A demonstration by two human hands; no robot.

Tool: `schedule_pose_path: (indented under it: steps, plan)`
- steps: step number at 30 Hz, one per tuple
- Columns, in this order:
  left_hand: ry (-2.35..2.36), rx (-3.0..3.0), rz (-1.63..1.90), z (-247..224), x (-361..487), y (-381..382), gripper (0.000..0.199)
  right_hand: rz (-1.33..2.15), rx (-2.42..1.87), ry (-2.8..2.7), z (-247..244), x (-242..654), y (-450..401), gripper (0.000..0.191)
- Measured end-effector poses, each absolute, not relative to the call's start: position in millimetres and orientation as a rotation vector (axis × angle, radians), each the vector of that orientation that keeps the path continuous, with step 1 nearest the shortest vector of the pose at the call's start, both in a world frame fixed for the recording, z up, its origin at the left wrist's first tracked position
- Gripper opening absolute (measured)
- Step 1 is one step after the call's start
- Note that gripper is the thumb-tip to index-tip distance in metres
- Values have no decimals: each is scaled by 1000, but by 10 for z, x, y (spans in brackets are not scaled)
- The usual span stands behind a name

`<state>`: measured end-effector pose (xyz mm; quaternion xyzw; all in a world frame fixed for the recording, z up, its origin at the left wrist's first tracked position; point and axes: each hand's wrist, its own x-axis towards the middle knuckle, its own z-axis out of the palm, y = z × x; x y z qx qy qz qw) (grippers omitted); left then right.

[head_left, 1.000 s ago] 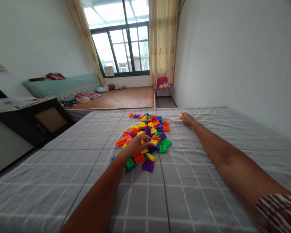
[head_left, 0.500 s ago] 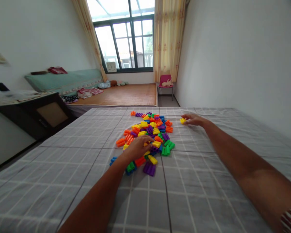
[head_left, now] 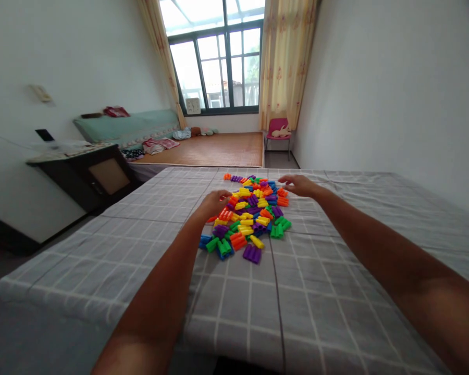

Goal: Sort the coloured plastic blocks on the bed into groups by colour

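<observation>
A heap of colourful plastic building blocks [head_left: 252, 200], tube-shaped pieces joined side by side, lies in the middle of the table. My left hand [head_left: 214, 204] is at the heap's left edge, fingers bent but apart, its tips close to an orange block [head_left: 233, 201]; whether they touch it is unclear. Beyond the far right edge of the heap, my right hand [head_left: 299, 185] stretches its fingers inward near a blue block [head_left: 272, 185], with no block visible in it. Nearest me lie a purple block [head_left: 252, 254] and a yellow block [head_left: 257, 241].
A grey checked cloth [head_left: 140, 250] covers the table. Behind it is a bed with a brown mat [head_left: 222, 148], a pink chair [head_left: 278, 129] holding a plush toy, and a window. A dark cabinet [head_left: 105, 179] stands at the left, and a white wall rises at the right.
My left hand has moved from over the near part of the heap to its left edge. My right hand has come inward, and the yellow block it held no longer shows. The view has shifted left.
</observation>
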<state>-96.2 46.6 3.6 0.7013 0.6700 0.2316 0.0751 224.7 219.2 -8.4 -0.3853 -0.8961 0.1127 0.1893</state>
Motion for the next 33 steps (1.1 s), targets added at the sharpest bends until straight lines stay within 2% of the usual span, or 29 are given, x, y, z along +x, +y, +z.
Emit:
schedule_pose_path:
  steps: [4,8,11,14,19,24,26,29,33]
  plan:
    - [2058,2218,520,-275,-891,558,41,221,-736,-2595,-105,1399,1789,38]
    - [2059,2264,623,-509,-882,524,40,176,-761,-2603,-239,864,1682,46]
    - [2026,2268,660,-560,-926,483,39,151,-844,-2641,-287,710,1714,42]
    - [2004,2252,661,-563,-962,468,39,263,-873,-2599,-243,768,1760,31]
    - [2008,2246,682,-553,-982,482,39,734,-934,-2227,-123,1332,1846,18]
    - [2094,2178,657,-470,-1002,473,32,1216,-1003,-1916,-186,1861,1724,39]
    - [2190,2108,640,-419,-1010,442,27,1235,-955,-1963,-252,1889,1613,44]
    - [2315,2064,649,-349,-1001,377,20,1140,-860,-2099,-333,1792,1471,40]
    - [2163,2250,729,-298,-900,342,26,964,-783,-2168,-330,1684,1403,31]
